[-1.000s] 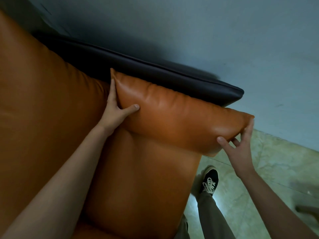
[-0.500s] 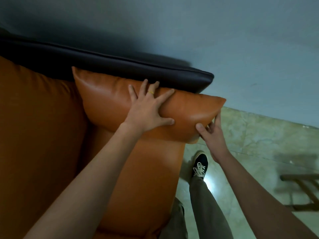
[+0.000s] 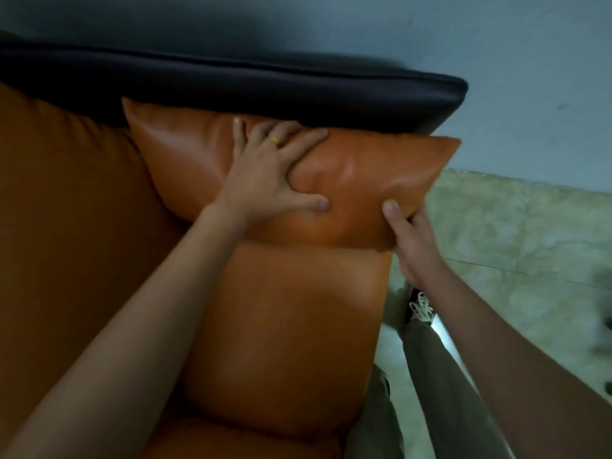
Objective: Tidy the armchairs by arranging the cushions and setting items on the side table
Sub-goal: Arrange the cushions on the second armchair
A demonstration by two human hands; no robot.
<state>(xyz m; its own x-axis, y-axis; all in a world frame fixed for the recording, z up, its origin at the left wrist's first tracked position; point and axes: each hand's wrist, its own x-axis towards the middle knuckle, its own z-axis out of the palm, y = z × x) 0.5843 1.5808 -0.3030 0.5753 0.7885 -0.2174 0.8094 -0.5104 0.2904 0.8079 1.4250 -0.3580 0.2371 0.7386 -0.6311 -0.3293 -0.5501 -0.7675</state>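
Note:
An orange leather cushion (image 3: pixel 361 180) lies along the top of the armchair's orange upright cushion (image 3: pixel 284 326), against the dark padded back rim (image 3: pixel 265 84). My left hand (image 3: pixel 268 180) presses flat on the cushion's middle, fingers spread, a yellow ring on one finger. My right hand (image 3: pixel 410 236) pinches the cushion's lower right corner, thumb on the front face and fingers hidden behind it.
More orange upholstery (image 3: pixel 66 226) fills the left. To the right lies marbled tile floor (image 3: pixel 516 233) below a grey-blue wall (image 3: pixel 496 44). My trouser leg and black shoe (image 3: pixel 420 309) stand beside the chair's right side.
My left hand moved from the cushion's left end to its middle and now presses there. My right hand stayed at the right corner. The view shifted so the cushion sits more centred.

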